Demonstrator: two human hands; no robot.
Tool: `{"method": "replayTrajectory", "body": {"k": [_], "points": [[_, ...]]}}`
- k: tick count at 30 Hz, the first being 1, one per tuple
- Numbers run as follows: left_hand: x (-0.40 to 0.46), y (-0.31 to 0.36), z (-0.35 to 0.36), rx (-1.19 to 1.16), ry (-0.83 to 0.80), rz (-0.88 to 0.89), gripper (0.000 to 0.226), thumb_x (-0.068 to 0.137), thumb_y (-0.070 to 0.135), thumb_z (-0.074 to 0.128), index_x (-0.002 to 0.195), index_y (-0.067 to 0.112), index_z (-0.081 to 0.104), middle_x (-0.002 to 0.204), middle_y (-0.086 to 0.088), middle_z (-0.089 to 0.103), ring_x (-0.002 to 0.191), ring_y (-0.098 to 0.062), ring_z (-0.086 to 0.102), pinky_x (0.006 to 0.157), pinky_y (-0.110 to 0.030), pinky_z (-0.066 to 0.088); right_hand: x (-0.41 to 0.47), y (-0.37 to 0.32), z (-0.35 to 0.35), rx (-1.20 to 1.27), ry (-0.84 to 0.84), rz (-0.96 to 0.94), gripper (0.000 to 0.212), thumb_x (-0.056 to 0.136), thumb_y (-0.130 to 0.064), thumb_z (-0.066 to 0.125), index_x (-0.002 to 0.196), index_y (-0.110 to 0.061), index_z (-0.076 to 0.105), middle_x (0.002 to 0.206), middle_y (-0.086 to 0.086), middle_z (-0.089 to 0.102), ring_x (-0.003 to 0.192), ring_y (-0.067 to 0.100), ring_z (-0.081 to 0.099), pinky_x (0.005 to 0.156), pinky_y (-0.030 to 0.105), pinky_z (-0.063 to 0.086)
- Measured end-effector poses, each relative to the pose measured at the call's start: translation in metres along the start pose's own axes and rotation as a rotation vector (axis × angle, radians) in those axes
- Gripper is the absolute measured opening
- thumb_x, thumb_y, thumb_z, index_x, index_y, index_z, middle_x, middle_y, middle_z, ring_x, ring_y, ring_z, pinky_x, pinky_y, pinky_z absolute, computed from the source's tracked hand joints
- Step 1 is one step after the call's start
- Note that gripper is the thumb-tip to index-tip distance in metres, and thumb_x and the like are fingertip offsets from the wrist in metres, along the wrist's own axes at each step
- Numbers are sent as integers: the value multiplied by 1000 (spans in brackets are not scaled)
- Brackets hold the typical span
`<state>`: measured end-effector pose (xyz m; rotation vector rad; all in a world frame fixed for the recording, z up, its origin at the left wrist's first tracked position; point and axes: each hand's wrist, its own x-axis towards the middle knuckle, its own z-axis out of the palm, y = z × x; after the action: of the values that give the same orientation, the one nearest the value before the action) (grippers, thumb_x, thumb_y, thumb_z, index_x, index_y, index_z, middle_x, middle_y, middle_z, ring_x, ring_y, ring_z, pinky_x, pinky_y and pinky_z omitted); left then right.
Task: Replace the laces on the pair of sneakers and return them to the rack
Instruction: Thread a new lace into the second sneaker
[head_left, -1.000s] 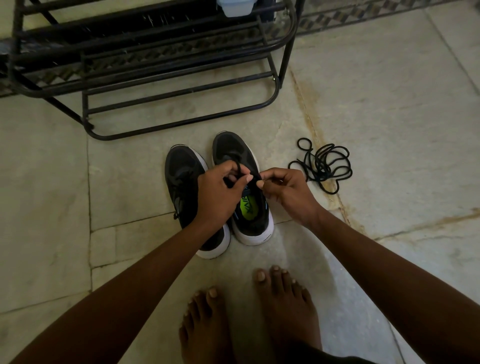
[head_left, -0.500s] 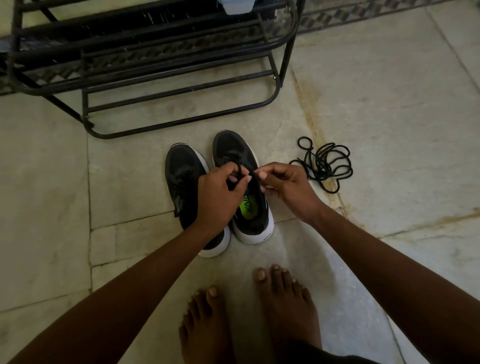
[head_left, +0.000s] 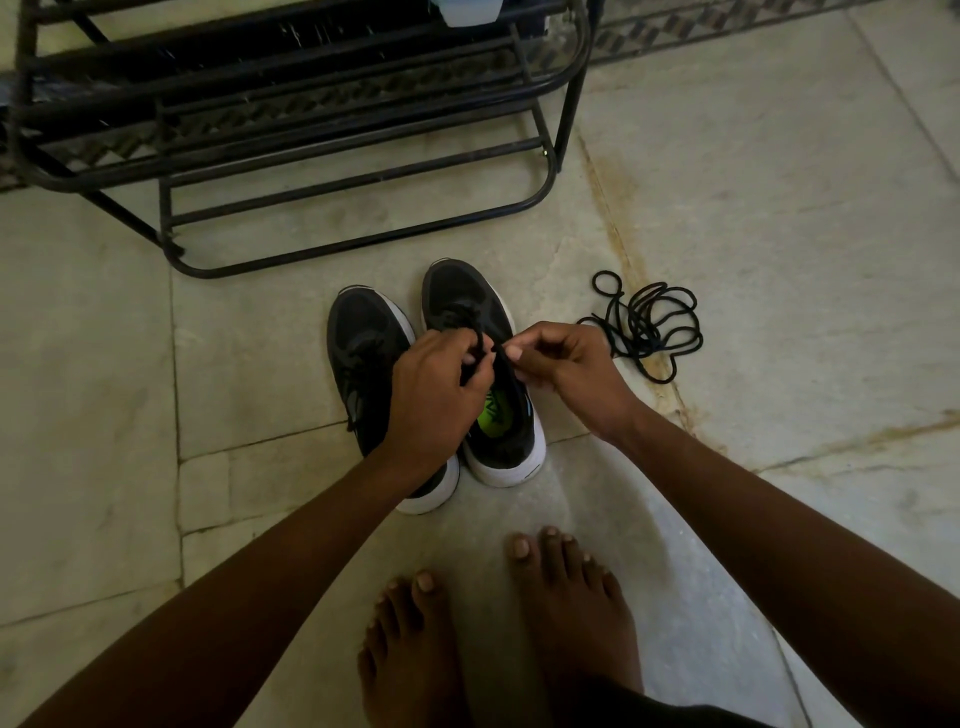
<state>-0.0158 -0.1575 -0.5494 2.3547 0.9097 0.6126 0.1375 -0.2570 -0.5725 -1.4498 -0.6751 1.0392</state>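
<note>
We stand on a pale stone floor (head_left: 779, 182), worn smooth, with rust-brown stains along its joints. The black tubular rack (head_left: 322, 130) sits ahead, its low bars bare. Just before it the sneakers (head_left: 483, 322) rest side by side, dark mesh on white soles, a lime insole showing in the right one. To their right, a loose lace (head_left: 647, 327) lies in a thin, round, cord-like tangle.

Over the last second our hands have crept from the tongue toward the toe, closing together. The left hand (head_left: 434, 395) pinches one black lace end; the right hand (head_left: 561, 366) pinches the other, thumb against curled fingers, nearly touching above the right sneaker. We judge this to be the knot tightening, so lacing here is nearly done; the rack comes later.
</note>
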Motion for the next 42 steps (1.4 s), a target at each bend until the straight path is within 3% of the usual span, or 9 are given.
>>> {"method": "replayTrajectory", "body": {"k": [6, 10, 12, 22, 28, 32, 35, 38, 42], "points": [[1, -1, -2, -35, 14, -3, 8, 94, 15, 73, 98, 8, 74, 88, -3, 75, 77, -12, 68, 71, -31, 59, 1, 1, 0, -40, 6, -16, 13, 91, -5, 74, 101, 2, 76, 90, 19, 75, 84, 24, 72, 77, 30, 58], [4, 1, -4, -149, 9, -89, 9, 90, 15, 78, 98, 11, 76, 88, 2, 77, 74, 7, 65, 73, -9, 53, -1, 5, -2, -92, -3, -17, 28, 79, 2, 82, 107, 3, 74, 97, 15, 76, 93, 32, 74, 89, 43, 61], [6, 1, -4, -177, -14, -113, 11, 87, 14, 80, 98, 11, 76, 87, 3, 77, 73, 11, 65, 73, -5, 51, -2, 5, -2, -83, 2, -28, 30, 78, 5, 82, 107, 4, 74, 97, 15, 76, 93, 33, 73, 90, 45, 61], [9, 5, -5, -127, -80, -126, 13, 89, 13, 78, 101, 14, 74, 84, 6, 74, 71, 6, 65, 73, -10, 56, -3, 6, 1, -67, 30, -36, 28, 79, 7, 80, 107, 6, 74, 98, 18, 76, 93, 36, 73, 90, 49, 60], [14, 5, -9, 71, -199, 40, 10, 94, 16, 68, 102, 9, 70, 88, -7, 69, 81, -19, 62, 73, -38, 55, -3, 5, 1, -70, 27, -33, 28, 79, 8, 80, 106, 5, 74, 98, 17, 76, 94, 36, 73, 90, 51, 60], [21, 4, -13, 91, -253, 92, 10, 95, 15, 68, 103, 9, 70, 88, -7, 68, 82, -20, 62, 73, -37, 53, -3, 6, 1, -92, 28, -47, 28, 79, 6, 80, 107, 4, 74, 100, 17, 76, 94, 34, 73, 91, 51, 59], [21, 2, -13, -18, -213, 46, 12, 93, 15, 72, 104, 12, 72, 87, -4, 73, 79, -13, 67, 75, -35, 59, -3, 7, 0, -90, 35, -48, 28, 80, 6, 79, 108, 3, 74, 100, 16, 76, 94, 34, 73, 91, 51, 59], [21, 2, -10, -153, -155, -54, 12, 92, 14, 74, 105, 12, 73, 87, 2, 75, 78, -4, 70, 76, -24, 60, -3, 7, 0, -83, 31, -51, 27, 81, 8, 78, 108, 4, 74, 100, 14, 77, 94, 31, 74, 90, 46, 60], [20, 3, -6, -203, -99, -105, 11, 92, 14, 75, 103, 13, 72, 88, 3, 75, 80, -2, 71, 75, -21, 61, -4, 6, 1, -71, 30, -45, 27, 82, 9, 76, 108, 5, 74, 100, 15, 77, 94, 29, 74, 89, 41, 61]]}}
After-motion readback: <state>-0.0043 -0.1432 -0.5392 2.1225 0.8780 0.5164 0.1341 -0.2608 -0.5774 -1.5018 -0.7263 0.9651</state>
